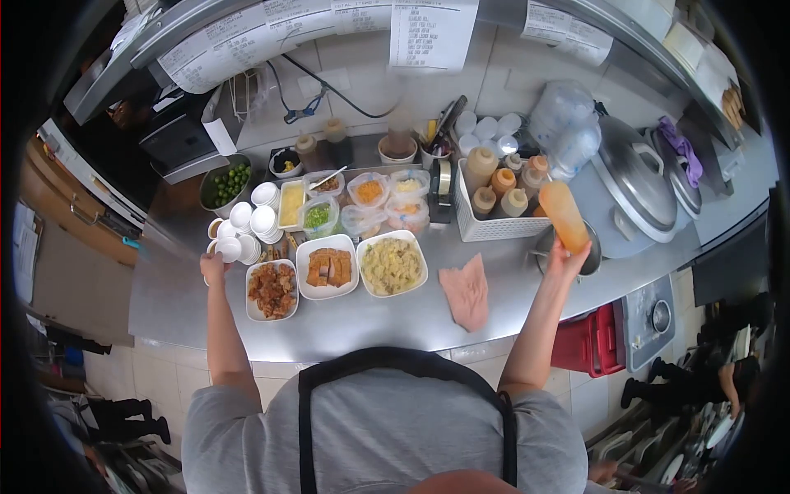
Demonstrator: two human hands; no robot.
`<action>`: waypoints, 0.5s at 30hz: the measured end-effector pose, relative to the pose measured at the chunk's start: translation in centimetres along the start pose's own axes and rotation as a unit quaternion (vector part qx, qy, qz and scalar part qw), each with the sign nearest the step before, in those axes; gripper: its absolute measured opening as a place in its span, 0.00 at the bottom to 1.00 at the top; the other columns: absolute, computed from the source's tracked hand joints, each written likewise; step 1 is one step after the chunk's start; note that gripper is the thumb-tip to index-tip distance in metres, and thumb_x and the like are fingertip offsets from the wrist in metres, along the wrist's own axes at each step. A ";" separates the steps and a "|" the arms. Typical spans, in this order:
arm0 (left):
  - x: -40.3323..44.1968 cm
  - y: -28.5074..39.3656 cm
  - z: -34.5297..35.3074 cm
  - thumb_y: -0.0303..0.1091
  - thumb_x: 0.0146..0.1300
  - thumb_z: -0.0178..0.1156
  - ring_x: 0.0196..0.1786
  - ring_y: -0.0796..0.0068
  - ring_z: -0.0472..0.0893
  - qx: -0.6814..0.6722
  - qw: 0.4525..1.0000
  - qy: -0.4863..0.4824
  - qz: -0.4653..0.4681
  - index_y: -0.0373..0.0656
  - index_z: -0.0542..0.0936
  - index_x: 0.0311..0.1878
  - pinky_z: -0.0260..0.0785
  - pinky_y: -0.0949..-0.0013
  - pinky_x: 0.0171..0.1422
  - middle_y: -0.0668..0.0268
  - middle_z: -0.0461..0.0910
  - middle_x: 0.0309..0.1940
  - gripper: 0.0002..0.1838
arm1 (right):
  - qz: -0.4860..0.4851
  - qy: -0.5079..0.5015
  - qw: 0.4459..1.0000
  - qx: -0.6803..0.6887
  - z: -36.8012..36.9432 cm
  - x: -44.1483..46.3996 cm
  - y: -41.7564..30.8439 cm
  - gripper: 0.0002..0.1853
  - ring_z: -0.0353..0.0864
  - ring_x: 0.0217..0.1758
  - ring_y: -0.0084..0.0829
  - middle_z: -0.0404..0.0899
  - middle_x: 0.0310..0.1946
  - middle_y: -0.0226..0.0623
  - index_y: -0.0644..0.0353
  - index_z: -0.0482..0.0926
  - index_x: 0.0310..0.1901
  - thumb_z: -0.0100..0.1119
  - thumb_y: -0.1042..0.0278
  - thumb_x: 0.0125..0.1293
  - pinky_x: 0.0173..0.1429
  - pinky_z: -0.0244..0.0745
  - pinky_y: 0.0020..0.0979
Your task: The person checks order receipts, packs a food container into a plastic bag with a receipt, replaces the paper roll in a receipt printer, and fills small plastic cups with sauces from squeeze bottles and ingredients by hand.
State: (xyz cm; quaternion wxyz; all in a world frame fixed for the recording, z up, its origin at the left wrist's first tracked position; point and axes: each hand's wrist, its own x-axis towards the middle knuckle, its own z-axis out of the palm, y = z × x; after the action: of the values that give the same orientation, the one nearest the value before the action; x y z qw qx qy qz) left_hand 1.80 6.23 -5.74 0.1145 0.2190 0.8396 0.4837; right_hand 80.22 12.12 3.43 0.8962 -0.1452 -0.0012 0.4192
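In the head view, my right hand (571, 258) is wrapped round the lower end of a squeeze bottle (564, 212) of orange sauce. The bottle tilts above a metal bowl (591, 262) at the right of the counter. My left hand (214, 268) is closed beside stacks of small white cups (263, 221) at the left; what its fingers hold, if anything, is hidden. Near it stand white bowls of fried chicken pieces (272, 291), a sliced breaded cutlet (329, 267) and fried rice (391, 263).
A pink cloth (465, 292) lies on the steel counter (378, 321). A white basket (500, 230) holds several squeeze bottles. Behind the bowls stand tubs of toppings, including chopped green onion (317, 216). A large lidded pot (638, 177) is at right; a red bin (588, 342) stands below.
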 end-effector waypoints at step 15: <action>-18.5 18.3 7.1 0.25 0.57 0.53 0.47 0.65 0.77 -0.296 0.784 -0.537 -0.092 0.34 0.66 0.54 0.76 0.67 0.47 0.56 0.74 0.45 0.20 | -0.372 -0.323 0.436 -0.753 -5.0 -8.0 -0.1 0.31 0.68 0.55 0.37 0.63 0.56 0.46 0.63 0.57 0.60 0.60 0.69 0.57 0.57 0.65 0.33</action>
State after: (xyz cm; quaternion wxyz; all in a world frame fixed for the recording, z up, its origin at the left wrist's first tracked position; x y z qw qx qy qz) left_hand 25.60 10.74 6.07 0.6503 0.3201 0.4743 0.4997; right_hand 75.69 4.76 -0.35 0.4370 -0.6026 -0.6595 -0.1042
